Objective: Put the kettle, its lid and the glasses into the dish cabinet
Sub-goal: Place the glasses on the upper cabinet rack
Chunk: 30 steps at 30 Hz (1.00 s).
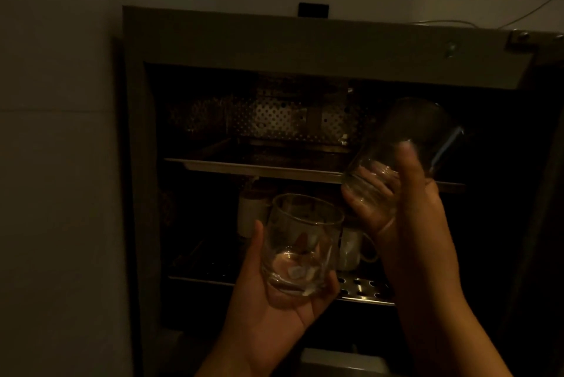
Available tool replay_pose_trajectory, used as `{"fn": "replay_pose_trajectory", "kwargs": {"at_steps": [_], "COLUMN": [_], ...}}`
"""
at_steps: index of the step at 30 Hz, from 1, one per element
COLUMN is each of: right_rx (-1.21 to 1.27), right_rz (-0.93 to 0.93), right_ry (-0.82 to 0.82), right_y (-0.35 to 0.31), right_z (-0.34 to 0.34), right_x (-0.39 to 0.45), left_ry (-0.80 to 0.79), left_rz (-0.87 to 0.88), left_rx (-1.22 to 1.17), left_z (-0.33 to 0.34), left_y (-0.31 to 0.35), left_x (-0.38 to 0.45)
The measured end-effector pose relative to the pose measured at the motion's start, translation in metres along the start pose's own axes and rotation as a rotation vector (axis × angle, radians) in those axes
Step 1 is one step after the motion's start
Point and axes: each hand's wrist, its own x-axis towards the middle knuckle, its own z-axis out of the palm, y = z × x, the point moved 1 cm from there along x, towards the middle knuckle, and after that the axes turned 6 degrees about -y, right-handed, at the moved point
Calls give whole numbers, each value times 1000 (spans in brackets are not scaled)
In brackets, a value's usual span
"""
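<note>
The dish cabinet (213, 41) stands open in dim light, its upper shelf (244, 167) and perforated lower shelf (363, 288) both visible. My left hand (274, 315) grips a short clear glass (302, 242) from below, held upright before the lower shelf. My right hand (406, 205) grips a taller clear glass (406, 138), tilted with its mouth up and to the right, at the height of the upper shelf's right end. No kettle or lid is in view.
White mugs (351, 250) and a pale container (250, 212) stand on the lower shelf behind the short glass. The cabinet's back wall is perforated metal (274, 114). A wall (61, 163) closes the left side. A pale object (341, 361) lies below the cabinet.
</note>
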Motion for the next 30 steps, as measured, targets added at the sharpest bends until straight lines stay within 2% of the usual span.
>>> {"fn": "replay_pose_trajectory", "kwargs": {"at_steps": [4, 9, 14, 20, 25, 30], "right_rx": [-120, -558, -866, -1082, -1259, -1315], "right_rz": [-2, -272, -520, -608, -699, -740], "right_ry": [-28, 119, 197, 278, 264, 277], "right_y": [-6, -10, -11, -12, -18, -22], "right_z": [-6, -12, -31, -38, -38, -38], "right_x": [10, 11, 14, 19, 23, 26], "left_ry": [22, 38, -6, -13, 74, 140], "left_rz": [31, 71, 65, 131, 292, 541], "left_rx": [-29, -57, -87, -68, 27, 226], "left_z": [6, 14, 18, 24, 35, 44], "left_y": [8, 16, 23, 35, 46, 52], "left_x": [2, 7, 13, 21, 26, 27]}}
